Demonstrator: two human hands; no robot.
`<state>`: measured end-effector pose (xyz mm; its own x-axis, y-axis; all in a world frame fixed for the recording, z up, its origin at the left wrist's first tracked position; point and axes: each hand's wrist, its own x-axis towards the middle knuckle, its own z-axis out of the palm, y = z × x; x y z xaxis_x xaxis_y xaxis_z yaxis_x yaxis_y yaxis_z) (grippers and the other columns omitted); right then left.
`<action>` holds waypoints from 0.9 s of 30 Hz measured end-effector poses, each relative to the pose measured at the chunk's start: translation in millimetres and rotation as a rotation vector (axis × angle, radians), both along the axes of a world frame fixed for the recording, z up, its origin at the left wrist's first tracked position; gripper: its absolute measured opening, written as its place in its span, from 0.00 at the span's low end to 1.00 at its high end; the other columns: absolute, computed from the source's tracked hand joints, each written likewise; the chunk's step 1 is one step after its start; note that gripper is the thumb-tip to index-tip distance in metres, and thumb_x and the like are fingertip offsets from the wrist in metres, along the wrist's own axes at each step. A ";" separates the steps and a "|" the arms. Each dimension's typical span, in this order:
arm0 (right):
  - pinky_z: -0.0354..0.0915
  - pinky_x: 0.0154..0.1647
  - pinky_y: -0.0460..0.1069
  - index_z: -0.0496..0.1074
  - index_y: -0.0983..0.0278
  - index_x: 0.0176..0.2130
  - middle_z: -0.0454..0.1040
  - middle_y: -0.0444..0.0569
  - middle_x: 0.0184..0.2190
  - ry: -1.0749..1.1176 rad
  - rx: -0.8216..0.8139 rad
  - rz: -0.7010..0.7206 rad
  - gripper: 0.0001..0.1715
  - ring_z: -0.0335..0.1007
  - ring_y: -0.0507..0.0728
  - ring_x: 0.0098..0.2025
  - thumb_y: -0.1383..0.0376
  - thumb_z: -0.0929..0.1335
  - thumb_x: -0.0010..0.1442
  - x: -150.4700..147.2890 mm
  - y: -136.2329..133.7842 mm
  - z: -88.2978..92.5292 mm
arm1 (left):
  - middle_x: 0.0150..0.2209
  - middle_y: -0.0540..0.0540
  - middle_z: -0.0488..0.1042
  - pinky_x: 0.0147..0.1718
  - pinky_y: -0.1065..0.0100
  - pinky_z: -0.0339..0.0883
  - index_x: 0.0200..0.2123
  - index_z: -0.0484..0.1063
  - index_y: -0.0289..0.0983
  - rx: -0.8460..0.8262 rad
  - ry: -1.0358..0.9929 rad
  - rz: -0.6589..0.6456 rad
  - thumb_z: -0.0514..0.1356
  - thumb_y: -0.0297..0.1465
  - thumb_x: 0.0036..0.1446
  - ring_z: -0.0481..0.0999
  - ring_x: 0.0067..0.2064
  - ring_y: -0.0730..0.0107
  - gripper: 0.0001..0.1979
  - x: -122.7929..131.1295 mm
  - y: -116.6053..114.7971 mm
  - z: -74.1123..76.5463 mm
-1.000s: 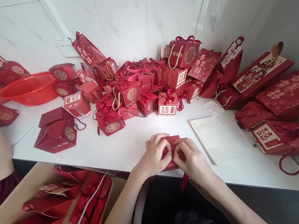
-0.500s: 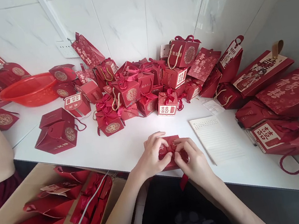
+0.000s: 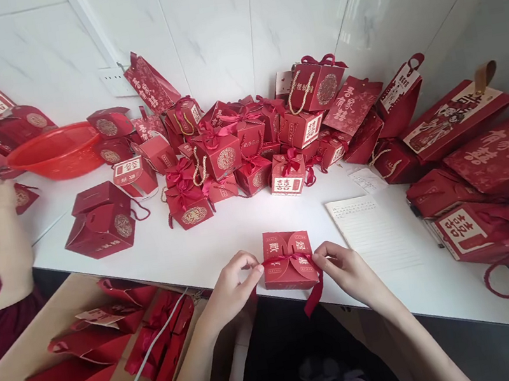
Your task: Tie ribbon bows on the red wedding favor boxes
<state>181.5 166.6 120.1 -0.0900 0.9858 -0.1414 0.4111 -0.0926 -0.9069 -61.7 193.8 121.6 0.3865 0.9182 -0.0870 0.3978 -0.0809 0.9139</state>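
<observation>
A small red gift box (image 3: 284,278) with pale printed characters lies near the front edge of the white table (image 3: 225,246). A dark red ribbon (image 3: 314,297) crosses its top, and one tail hangs down at the box's front right. At the box's left side my left hand (image 3: 237,280) pinches one part of the ribbon between thumb and fingertip. My right hand (image 3: 344,266) pinches the ribbon at the right side. Between them the ribbon runs across the lid; whether it is knotted is too small to tell.
Behind is a pile of red gift boxes (image 3: 223,160). An open notebook (image 3: 367,230) lies to the right, near larger red boxes (image 3: 497,229). At left are a red plastic basket (image 3: 56,157) and another person's arm (image 3: 3,224). A carton (image 3: 67,304) holding red bags stands below.
My hands have moved apart from over the box to its two sides, drawing the ribbon across the lid. The other person's hand has moved right.
</observation>
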 end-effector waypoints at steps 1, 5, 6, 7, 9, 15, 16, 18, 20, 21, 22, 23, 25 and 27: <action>0.62 0.32 0.48 0.64 0.62 0.28 0.69 0.45 0.26 0.016 -0.002 -0.010 0.23 0.66 0.53 0.30 0.47 0.60 0.61 -0.3 0.4 -1.0 | 0.32 0.50 0.65 0.40 0.68 0.61 0.29 0.63 0.38 -0.027 -0.023 0.007 0.51 0.39 0.62 0.67 0.38 0.68 0.13 0.0 1.4 1.0; 0.63 0.33 0.47 0.64 0.62 0.29 0.71 0.47 0.30 0.068 0.025 -0.035 0.23 0.67 0.53 0.32 0.47 0.60 0.61 0.8 2.0 -4.9 | 0.29 0.52 0.63 0.35 0.70 0.59 0.29 0.63 0.37 -0.075 -0.105 0.003 0.52 0.41 0.62 0.65 0.34 0.71 0.14 4.2 7.6 7.3; 0.64 0.33 0.47 0.64 0.62 0.30 0.72 0.47 0.31 0.071 0.038 -0.043 0.22 0.68 0.53 0.33 0.47 0.60 0.62 1.4 2.0 -6.0 | 0.28 0.52 0.63 0.33 0.71 0.59 0.29 0.63 0.37 -0.073 -0.123 -0.006 0.52 0.41 0.62 0.65 0.33 0.72 0.14 6.3 9.0 9.5; 0.65 0.33 0.47 0.63 0.62 0.30 0.73 0.48 0.32 0.069 0.046 -0.053 0.22 0.68 0.54 0.33 0.47 0.60 0.62 2.2 1.7 -7.1 | 0.28 0.52 0.62 0.32 0.71 0.59 0.29 0.62 0.37 -0.069 -0.137 -0.016 0.53 0.41 0.61 0.64 0.32 0.72 0.14 8.8 10.2 11.7; 0.67 0.34 0.48 0.63 0.62 0.30 0.74 0.48 0.31 0.081 0.044 -0.081 0.22 0.69 0.54 0.32 0.47 0.60 0.62 3.5 0.5 -9.3 | 0.28 0.52 0.62 0.31 0.71 0.59 0.29 0.62 0.37 -0.056 -0.147 -0.030 0.52 0.41 0.62 0.64 0.31 0.73 0.14 13.8 12.1 15.7; 0.72 0.44 0.54 0.63 0.61 0.36 0.74 0.52 0.41 0.049 0.165 -0.052 0.14 0.74 0.58 0.43 0.53 0.61 0.64 -1.5 -4.1 -9.9 | 0.31 0.51 0.63 0.35 0.70 0.61 0.28 0.60 0.38 0.162 0.013 -0.035 0.52 0.36 0.62 0.65 0.34 0.71 0.11 22.5 12.4 19.9; 0.71 0.46 0.56 0.64 0.61 0.39 0.72 0.53 0.44 -0.038 0.267 -0.082 0.11 0.72 0.59 0.46 0.55 0.62 0.64 -4.6 -4.2 -8.1 | 0.31 0.51 0.63 0.35 0.69 0.62 0.28 0.59 0.38 0.186 0.039 -0.048 0.52 0.34 0.62 0.65 0.33 0.71 0.10 22.8 12.1 19.7; 0.70 0.49 0.59 0.64 0.61 0.43 0.69 0.56 0.47 -0.223 0.499 -0.144 0.09 0.69 0.61 0.51 0.60 0.63 0.63 -12.4 -3.3 -2.3 | 0.31 0.51 0.64 0.36 0.69 0.62 0.27 0.59 0.38 0.200 0.072 -0.084 0.52 0.32 0.61 0.66 0.33 0.71 0.10 23.0 11.4 19.0; 0.70 0.49 0.59 0.66 0.61 0.42 0.67 0.57 0.47 -0.371 0.670 -0.132 0.07 0.69 0.61 0.50 0.64 0.63 0.62 -20.9 -1.5 4.9 | 0.31 0.51 0.64 0.36 0.68 0.63 0.27 0.59 0.38 0.219 0.101 -0.100 0.53 0.31 0.60 0.66 0.34 0.71 0.09 22.7 10.7 18.9; 0.71 0.47 0.59 0.67 0.61 0.40 0.67 0.57 0.46 -0.425 0.716 -0.101 0.05 0.70 0.61 0.48 0.65 0.63 0.62 -24.9 -0.3 8.4 | 0.31 0.51 0.64 0.37 0.67 0.63 0.27 0.59 0.38 0.240 0.113 -0.093 0.54 0.30 0.59 0.66 0.34 0.70 0.08 22.7 10.4 19.4; 0.72 0.45 0.58 0.68 0.62 0.39 0.67 0.57 0.46 -0.470 0.746 -0.070 0.04 0.71 0.61 0.46 0.66 0.63 0.62 -28.4 0.8 11.4 | 0.32 0.50 0.65 0.38 0.67 0.63 0.29 0.60 0.38 0.267 0.121 -0.078 0.54 0.30 0.59 0.67 0.35 0.69 0.07 22.9 10.3 20.3; 0.73 0.42 0.57 0.68 0.62 0.37 0.68 0.58 0.45 -0.508 0.764 -0.045 0.04 0.72 0.61 0.44 0.66 0.63 0.62 -31.2 1.8 13.8 | 0.32 0.50 0.65 0.39 0.66 0.63 0.30 0.60 0.38 0.301 0.123 -0.059 0.55 0.31 0.58 0.67 0.37 0.69 0.06 23.5 10.3 21.7; 0.74 0.37 0.55 0.68 0.63 0.36 0.68 0.59 0.45 -0.550 0.774 -0.023 0.05 0.73 0.61 0.41 0.67 0.63 0.62 -34.9 3.4 16.1 | 0.35 0.49 0.66 0.41 0.66 0.64 0.34 0.62 0.38 0.372 0.119 -0.036 0.55 0.31 0.59 0.67 0.39 0.67 0.03 26.0 11.3 25.2; 0.75 0.34 0.53 0.68 0.64 0.36 0.69 0.58 0.44 -0.528 0.758 -0.013 0.05 0.74 0.59 0.40 0.69 0.62 0.62 -35.9 4.7 15.9 | 0.36 0.48 0.67 0.42 0.65 0.64 0.36 0.64 0.38 0.431 0.143 -0.068 0.53 0.29 0.61 0.67 0.41 0.66 0.01 30.4 13.4 28.8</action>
